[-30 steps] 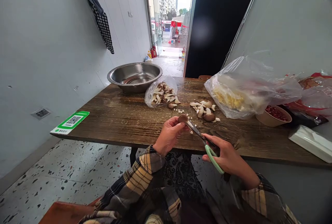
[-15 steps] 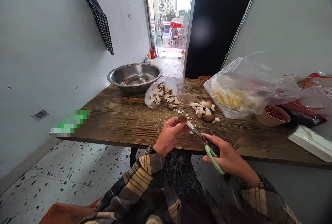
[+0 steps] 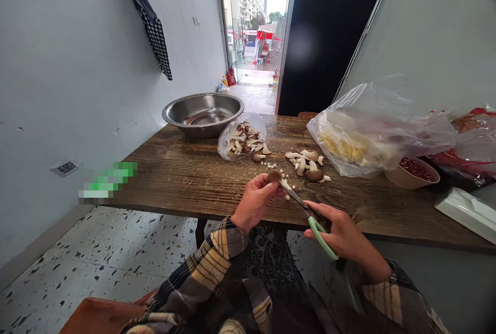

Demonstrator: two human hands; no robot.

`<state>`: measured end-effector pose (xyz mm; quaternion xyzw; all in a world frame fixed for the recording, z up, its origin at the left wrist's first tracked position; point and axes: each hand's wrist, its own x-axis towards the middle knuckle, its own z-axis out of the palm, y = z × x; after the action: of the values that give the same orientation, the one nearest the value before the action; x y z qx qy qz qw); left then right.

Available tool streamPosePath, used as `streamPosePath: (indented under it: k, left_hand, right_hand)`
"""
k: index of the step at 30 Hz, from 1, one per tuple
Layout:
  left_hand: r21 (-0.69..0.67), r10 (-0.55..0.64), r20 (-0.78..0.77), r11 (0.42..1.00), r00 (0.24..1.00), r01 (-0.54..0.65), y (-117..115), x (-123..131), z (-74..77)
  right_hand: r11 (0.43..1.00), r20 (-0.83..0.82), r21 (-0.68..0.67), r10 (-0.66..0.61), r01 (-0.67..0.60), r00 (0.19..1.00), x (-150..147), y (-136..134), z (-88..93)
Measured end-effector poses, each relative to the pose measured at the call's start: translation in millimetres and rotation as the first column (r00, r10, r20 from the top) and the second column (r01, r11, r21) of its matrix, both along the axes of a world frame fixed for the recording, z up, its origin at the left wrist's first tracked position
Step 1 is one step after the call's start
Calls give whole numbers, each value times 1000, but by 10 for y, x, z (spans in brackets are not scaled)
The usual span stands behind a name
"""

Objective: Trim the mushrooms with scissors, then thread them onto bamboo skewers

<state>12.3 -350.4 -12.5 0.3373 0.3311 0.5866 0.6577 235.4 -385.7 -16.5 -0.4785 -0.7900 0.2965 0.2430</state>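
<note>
My left hand (image 3: 259, 201) pinches a brown-capped mushroom (image 3: 275, 176) by its cap, with the pale stem pointing right and down. In my right hand (image 3: 338, 231) is a pair of scissors (image 3: 318, 237) with light green handles. Their blades meet the mushroom's stem; whether they are cutting into it is too small to tell. Just beyond my hands, small white stem bits (image 3: 287, 197) are scattered on the wood. A loose pile of mushrooms (image 3: 310, 164) lies to the right of them. Further left, an open clear plastic bag (image 3: 225, 144) is full of mushrooms (image 3: 246, 139).
A large steel basin (image 3: 174, 117) stands at the back left of the wooden table (image 3: 163, 179). On the right are a plastic bag with yellow contents (image 3: 346, 145), a paper bowl of red pieces (image 3: 405, 179) and a white tissue box (image 3: 465, 215). Beyond is an open doorway (image 3: 253, 86).
The whole view has shifted slightly, so things sit a little further right. Both hands keep the same hold on the mushroom and scissors.
</note>
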Motion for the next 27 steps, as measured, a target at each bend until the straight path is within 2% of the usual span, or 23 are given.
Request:
streamPosePath:
  k: [11, 18, 20, 23, 25, 27]
  left_hand:
    - [-4, 1, -41, 1000, 999, -1, -12, -9, -7]
    - [-70, 8, -12, 998, 1000, -9, 24, -39, -60]
    - [-88, 17, 3, 996, 1000, -17, 31, -63, -63]
    - [-85, 11, -7, 996, 1000, -12, 27, -76, -60]
    - [-63, -6, -18, 998, 1000, 5, 15, -48, -64]
    - [-42, -37, -25, 998, 999, 36, -3, 12, -75]
  right_hand:
    - [998, -10, 52, -20, 21, 1000, 15, 17, -99]
    - [997, -25, 68, -42, 43, 999, 89, 7, -121]
    - [995, -19, 57, -84, 85, 996, 156, 10, -125]
    - [976, -44, 12, -215, 216, 976, 223, 31, -131]
    - [961, -133, -44, -277, 274, 952, 194, 58, -134]
    - [957, -273, -106, -291, 272, 917, 90, 96, -136]
